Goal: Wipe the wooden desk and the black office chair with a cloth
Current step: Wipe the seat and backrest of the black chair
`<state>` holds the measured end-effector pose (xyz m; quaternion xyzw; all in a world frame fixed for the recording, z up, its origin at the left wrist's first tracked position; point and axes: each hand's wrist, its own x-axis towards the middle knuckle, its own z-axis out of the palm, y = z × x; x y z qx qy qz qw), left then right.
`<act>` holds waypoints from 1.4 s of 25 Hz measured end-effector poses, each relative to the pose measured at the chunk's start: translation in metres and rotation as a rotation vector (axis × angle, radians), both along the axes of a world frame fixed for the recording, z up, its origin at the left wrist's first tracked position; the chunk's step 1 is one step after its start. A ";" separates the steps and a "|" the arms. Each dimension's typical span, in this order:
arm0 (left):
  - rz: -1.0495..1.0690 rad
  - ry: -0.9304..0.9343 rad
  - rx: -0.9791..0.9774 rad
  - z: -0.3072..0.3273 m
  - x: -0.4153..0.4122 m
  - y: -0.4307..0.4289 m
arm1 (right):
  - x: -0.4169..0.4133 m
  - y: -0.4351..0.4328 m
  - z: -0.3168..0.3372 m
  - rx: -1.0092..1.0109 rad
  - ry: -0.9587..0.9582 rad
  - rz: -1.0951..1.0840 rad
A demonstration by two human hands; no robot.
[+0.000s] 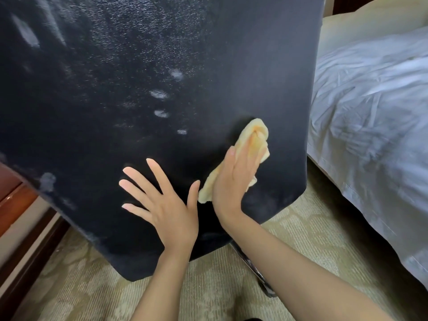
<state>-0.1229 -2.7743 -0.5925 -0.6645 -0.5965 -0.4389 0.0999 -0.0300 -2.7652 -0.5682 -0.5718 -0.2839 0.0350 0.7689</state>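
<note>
While the splayed left hand [166, 209] braces the black office chair backrest [139, 66], the flat right hand [234, 179] presses the yellow cloth [257, 135] near its right edge; pale smudges [159, 95] lie up-left.

Soft daylight, glare (blurred edges).

Chair: the black chair back [143, 84] fills most of the view, its leather-like surface marked with pale smudges.
Right hand: the right hand [234, 181] presses a yellow cloth [252, 142] flat against the chair's lower right part, fingers straight.
Left hand: the left hand [159, 200] rests on the chair just beside it, fingers spread.
Surroundings: a bed with white sheets [370, 112] stands to the right, patterned carpet [208, 286] below, and brown wooden furniture [16, 198] at the left edge.
</note>
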 end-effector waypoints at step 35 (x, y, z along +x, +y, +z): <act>-0.060 -0.030 0.012 -0.003 -0.005 0.003 | 0.087 -0.032 -0.140 -0.394 -1.504 0.253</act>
